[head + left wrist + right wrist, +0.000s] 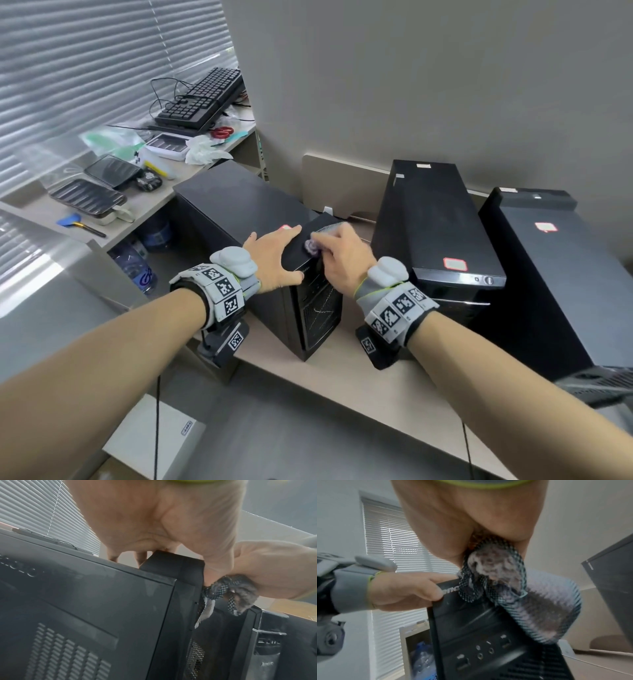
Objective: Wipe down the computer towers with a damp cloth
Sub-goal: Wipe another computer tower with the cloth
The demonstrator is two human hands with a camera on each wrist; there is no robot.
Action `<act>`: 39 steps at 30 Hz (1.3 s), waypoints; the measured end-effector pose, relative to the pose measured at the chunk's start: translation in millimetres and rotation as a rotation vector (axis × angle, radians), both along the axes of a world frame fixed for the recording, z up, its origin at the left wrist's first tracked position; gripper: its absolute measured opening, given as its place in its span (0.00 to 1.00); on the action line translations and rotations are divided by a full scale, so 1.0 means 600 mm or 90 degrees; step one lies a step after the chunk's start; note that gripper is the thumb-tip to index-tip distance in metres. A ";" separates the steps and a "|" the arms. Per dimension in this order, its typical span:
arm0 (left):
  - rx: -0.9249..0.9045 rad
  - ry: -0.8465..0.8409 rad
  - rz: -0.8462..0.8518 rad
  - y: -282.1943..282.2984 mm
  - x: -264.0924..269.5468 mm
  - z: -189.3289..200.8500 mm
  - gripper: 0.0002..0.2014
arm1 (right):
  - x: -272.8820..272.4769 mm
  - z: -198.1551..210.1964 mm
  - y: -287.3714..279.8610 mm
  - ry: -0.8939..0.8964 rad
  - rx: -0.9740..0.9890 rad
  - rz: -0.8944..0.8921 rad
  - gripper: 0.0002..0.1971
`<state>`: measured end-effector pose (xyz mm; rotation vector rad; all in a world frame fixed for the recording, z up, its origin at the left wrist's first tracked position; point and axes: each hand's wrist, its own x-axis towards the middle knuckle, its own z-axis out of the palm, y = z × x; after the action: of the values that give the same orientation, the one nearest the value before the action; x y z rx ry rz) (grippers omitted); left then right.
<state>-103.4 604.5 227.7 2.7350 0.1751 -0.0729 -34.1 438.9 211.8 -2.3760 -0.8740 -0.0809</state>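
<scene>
Three black computer towers stand on a beige desk (376, 387): the left tower (233, 205), the middle tower (438, 219) and the right tower (555, 281). My left hand (277, 253) lies flat on the front end of the left tower's top, fingers straight, thumb along the front edge. My right hand (342, 257) grips a bunched grey checked cloth (312, 247) against the same top front corner. In the wrist views the cloth (505, 582) (236, 589) hangs over the tower's front bezel (479, 635), beside my left hand (406, 588).
A side shelf at the left carries black keyboards (205, 99), red scissors (222, 132), tablets (113, 169) and a white rag (205, 149). Water bottles (137, 270) stand under it. A white box (154, 438) sits on the floor. Narrow gaps separate the towers.
</scene>
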 end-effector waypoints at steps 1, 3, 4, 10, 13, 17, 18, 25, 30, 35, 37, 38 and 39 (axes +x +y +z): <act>0.000 0.001 -0.001 0.001 -0.002 0.000 0.48 | -0.006 -0.003 -0.004 0.009 -0.004 0.015 0.19; -0.006 0.003 -0.001 0.000 -0.005 0.001 0.49 | 0.009 -0.001 -0.015 0.045 0.007 -0.014 0.22; -0.012 0.001 -0.001 -0.002 -0.004 0.002 0.49 | 0.023 0.004 -0.018 0.064 0.036 -0.050 0.22; -0.034 0.000 0.020 0.013 -0.002 -0.010 0.40 | 0.052 0.014 -0.036 0.211 0.188 -0.242 0.06; -0.053 -0.015 0.038 0.024 0.003 -0.012 0.28 | 0.046 0.012 -0.031 0.267 0.270 -0.286 0.09; -0.026 -0.039 0.031 0.020 0.004 -0.010 0.23 | -0.002 0.003 -0.010 0.319 0.213 -0.211 0.05; -0.023 -0.044 0.031 0.018 0.004 -0.010 0.23 | -0.009 0.001 -0.010 0.329 0.195 -0.184 0.10; -0.025 -0.052 0.036 0.008 0.003 -0.010 0.23 | 0.012 -0.005 -0.016 0.208 0.158 -0.198 0.07; -0.020 -0.065 0.045 -0.003 0.003 -0.009 0.22 | 0.013 -0.050 -0.012 0.256 0.150 -0.253 0.02; -0.020 -0.067 0.045 -0.003 0.002 -0.008 0.22 | 0.010 -0.052 -0.010 0.303 0.207 -0.249 0.13; -0.018 -0.070 0.049 -0.001 0.003 -0.010 0.22 | 0.025 -0.026 -0.007 0.270 0.291 -0.263 0.07; -0.016 -0.068 0.049 0.000 0.004 -0.012 0.22 | 0.029 -0.019 -0.007 0.276 0.306 -0.269 0.06; -0.015 -0.067 0.049 0.001 0.004 -0.012 0.22 | 0.034 -0.024 -0.006 0.289 0.300 -0.276 0.06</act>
<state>-100.7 605.0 220.8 2.6981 0.2484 0.0892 -13.5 435.5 197.2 -1.9762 -0.0997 0.0740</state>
